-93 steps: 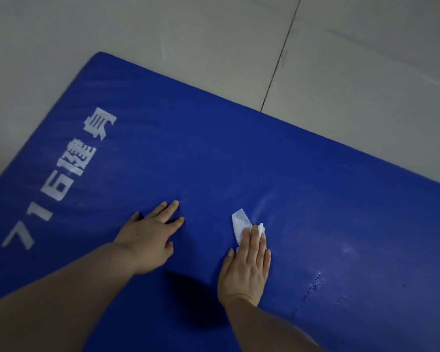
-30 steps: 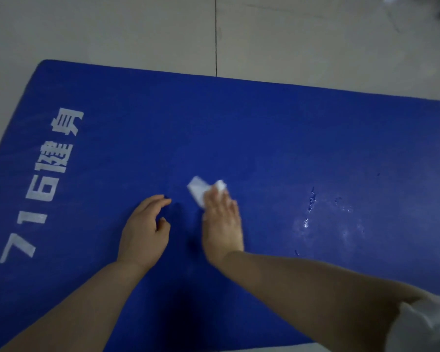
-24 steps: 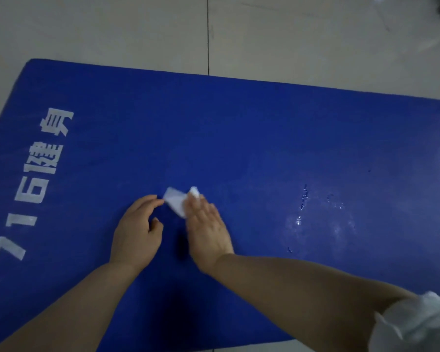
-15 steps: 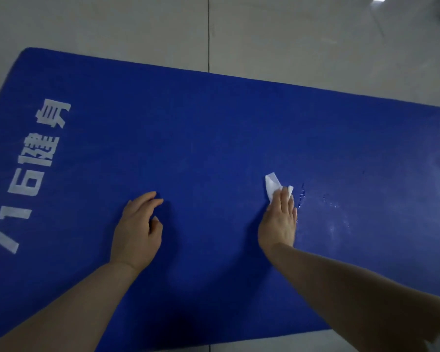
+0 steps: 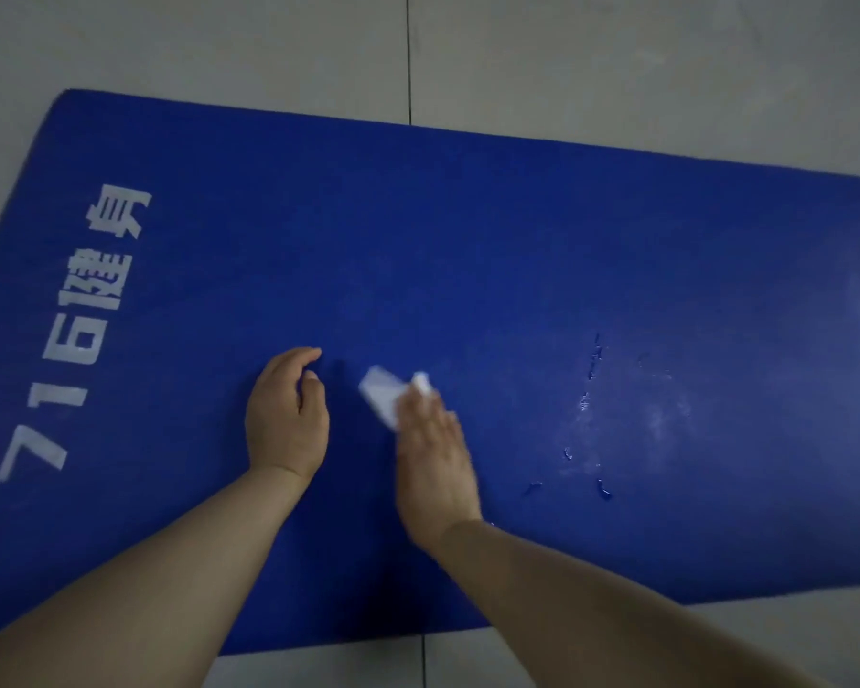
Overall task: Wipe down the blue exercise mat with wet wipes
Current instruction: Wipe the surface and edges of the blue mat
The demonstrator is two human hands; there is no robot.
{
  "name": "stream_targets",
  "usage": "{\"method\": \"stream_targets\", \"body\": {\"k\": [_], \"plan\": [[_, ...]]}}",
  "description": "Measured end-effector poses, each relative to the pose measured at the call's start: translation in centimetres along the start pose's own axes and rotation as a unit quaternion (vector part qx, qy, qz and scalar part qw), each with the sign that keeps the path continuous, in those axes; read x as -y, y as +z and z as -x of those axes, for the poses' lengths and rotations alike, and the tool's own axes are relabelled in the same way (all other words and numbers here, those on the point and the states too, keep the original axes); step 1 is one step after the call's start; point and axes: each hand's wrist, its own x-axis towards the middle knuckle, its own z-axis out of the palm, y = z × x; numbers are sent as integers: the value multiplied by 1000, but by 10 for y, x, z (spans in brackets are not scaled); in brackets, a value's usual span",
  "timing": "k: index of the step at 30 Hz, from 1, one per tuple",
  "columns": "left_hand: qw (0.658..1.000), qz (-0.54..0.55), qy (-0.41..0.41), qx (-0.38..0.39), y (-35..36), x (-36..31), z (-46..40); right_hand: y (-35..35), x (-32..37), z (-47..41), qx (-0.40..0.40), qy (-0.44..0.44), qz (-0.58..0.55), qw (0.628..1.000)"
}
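The blue exercise mat [image 5: 467,250] lies flat on the floor and fills most of the view, with white printed characters [image 5: 85,320] along its left end. My right hand [image 5: 433,459] presses a white wet wipe [image 5: 383,394] flat on the mat with straight fingers; part of the wipe sticks out past my fingertips. My left hand [image 5: 286,419] rests on the mat just left of the wipe, fingers loosely curled, holding nothing. Wet streaks and droplets [image 5: 592,414] glisten on the mat to the right of my right hand.
Pale grey floor tiles [image 5: 616,67] surround the mat, with a dark grout line [image 5: 409,57] running up from the mat's far edge. A strip of floor [image 5: 467,657] shows at the near edge.
My right hand has swept the wipe back to the left, from beside the wet streaks to close by my left hand. My left hand has stayed in place.
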Motion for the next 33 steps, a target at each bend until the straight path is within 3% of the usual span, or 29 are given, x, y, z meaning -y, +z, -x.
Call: {"method": "stream_targets", "body": {"k": [4, 7, 9, 12, 14, 17, 23, 27, 30, 33], "plan": [[999, -21, 19, 17, 0, 4, 3, -20, -39, -8, -71, 217, 7, 973], [1000, -17, 20, 16, 0, 4, 2, -17, -29, -6, -85, 272, -9, 958], [1000, -12, 21, 9, -1, 3, 1, -4, 1, 4, -75, 216, -11, 974], [1000, -8, 23, -1, -1, 3, 0, 22, 54, 26, -10, 30, -14, 999], [1000, -10, 21, 1, 0, 3, 1, 30, 67, 33, 44, -47, 1, 998], [999, -25, 40, 22, -3, 5, 2, 21, 45, 28, 39, -10, -22, 999], [978, -125, 123, 109, -13, 23, 15, -21, -45, 32, -39, 197, -14, 979], [972, -148, 149, 105, -11, 28, 19, -22, -40, 39, -56, 281, -12, 958], [979, -131, 128, 85, -8, 25, 15, 1, 8, 33, -50, 239, -9, 970], [988, -96, 108, 51, -5, 18, 11, 27, 67, 37, -1, 92, -12, 996]]}}
